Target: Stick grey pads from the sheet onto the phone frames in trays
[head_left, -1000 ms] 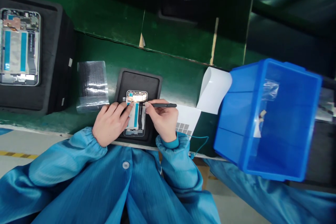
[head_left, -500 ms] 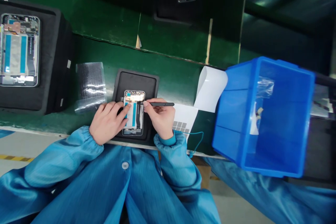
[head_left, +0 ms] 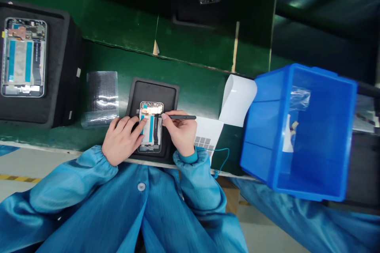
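An opened phone frame (head_left: 151, 126) with a blue strip inside lies on a black foam tray (head_left: 154, 93) at the near edge of the green bench. My left hand (head_left: 121, 139) rests on the frame's left side, fingers pressed against it. My right hand (head_left: 179, 132) pinches a thin black stylus-like tool (head_left: 181, 117) that lies almost level, its tip touching the upper right part of the frame. Both arms are in blue smock sleeves.
A large blue plastic bin (head_left: 299, 130) stands at the right with bits of film inside. White label sheets (head_left: 237, 101) lie beside it. A clear bag of dark parts (head_left: 101, 97) sits left of the tray. Another phone frame (head_left: 23, 57) rests on a black block at far left.
My hands and the tool stay on the frame with only tiny shifts; the view has drifted slightly, so everything sits a little further left and up.
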`<state>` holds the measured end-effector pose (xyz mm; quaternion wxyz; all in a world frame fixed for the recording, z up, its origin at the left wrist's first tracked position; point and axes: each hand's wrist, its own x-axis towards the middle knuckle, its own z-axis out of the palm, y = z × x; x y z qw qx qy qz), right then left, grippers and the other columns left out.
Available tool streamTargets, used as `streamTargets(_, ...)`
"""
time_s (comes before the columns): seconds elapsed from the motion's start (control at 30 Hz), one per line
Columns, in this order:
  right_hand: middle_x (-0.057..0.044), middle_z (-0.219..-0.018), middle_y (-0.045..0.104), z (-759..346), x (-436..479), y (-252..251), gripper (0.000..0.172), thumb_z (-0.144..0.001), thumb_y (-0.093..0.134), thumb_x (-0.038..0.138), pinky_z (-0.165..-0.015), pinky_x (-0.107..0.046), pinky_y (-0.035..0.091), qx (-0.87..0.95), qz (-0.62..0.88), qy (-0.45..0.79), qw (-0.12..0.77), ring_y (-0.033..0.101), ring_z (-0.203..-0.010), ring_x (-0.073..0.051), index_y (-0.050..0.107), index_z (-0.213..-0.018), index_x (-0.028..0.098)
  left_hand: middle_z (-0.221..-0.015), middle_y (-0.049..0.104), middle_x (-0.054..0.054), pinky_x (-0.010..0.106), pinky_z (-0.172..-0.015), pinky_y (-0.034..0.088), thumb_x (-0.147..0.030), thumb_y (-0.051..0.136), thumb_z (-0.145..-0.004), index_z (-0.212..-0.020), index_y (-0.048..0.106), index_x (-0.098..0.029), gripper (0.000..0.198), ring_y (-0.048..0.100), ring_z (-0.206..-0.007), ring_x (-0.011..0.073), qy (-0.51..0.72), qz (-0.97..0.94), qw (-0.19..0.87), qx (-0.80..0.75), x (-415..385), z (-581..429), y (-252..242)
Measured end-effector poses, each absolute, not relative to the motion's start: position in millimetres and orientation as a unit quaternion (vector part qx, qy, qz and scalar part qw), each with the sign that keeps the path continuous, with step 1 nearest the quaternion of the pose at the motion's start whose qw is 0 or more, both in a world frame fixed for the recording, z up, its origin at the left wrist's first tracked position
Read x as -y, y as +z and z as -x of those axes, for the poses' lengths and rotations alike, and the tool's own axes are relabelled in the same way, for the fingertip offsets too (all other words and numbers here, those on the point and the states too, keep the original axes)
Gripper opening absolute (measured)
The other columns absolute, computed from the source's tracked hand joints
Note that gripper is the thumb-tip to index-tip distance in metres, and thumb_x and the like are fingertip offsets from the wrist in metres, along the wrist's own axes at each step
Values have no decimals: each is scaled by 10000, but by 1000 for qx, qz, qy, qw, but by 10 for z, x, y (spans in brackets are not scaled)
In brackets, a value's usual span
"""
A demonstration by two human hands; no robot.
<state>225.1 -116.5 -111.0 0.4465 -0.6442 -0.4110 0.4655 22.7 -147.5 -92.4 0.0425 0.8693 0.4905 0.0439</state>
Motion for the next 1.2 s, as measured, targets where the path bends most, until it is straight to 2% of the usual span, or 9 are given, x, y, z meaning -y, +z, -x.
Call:
streamTargets(0.17, -23, -728, 755, -2255, 1171, -1118, 231, -779, 804, 412, -545, -269, 584, 414, 640, 467, 448, 702, -589, -155, 727, -857, 208, -1257, 670, 153, 499, -980, 412, -304, 510, -986, -1438, 564, -163, 477, 580, -1114, 323, 30, -873, 36, -486, 1476, -267, -896)
streamTargets(0.47, -18, -722, 749, -2247, 1166, -1133, 217, -771, 801, 403, -553, -273, 592, 413, 639, 466, 452, 702, -587, -157, 727, -844, 213, -1249, 673, 149, 488, -963, 438, -309, 538, -980, -1277, 677, -176, 354, 582, -1140, 332, 29, -888, 35, -457, 1455, -214, -811)
streamTargets(0.63, -27, -747, 760, -2250, 1167, -1148, 220, -774, 800, 405, -568, -271, 596, 414, 635, 464, 458, 715, -621, -161, 729, -848, 210, -1252, 673, 156, 494, -964, 441, -300, 525, -984, -1358, 630, -180, 407, 598, -1117, 325, 18, -885, 14, -465, 1469, -255, -812)
streamTargets(1.0, -25, -741, 757, -2264, 1175, -1162, 226, -778, 788, 418, -573, -270, 601, 417, 623, 473, 462, 715, -612, -160, 729, -849, 211, -1283, 670, 182, 491, -983, 438, -288, 492, -995, -1389, 598, -117, 443, 613, -1120, 324, -4, -885, -20, -466, 1540, -338, -823)
streamTargets(1.2, -21, -747, 750, -2278, 1197, -1126, 193, -779, 793, 376, -602, -293, 612, 394, 611, 486, 485, 723, -635, -173, 723, -846, 209, -1309, 658, 158, 489, -1016, 445, -301, 507, -994, -1329, 618, -126, 393, 592, -1182, 331, 9, -875, -24, -483, 1586, -341, -738)
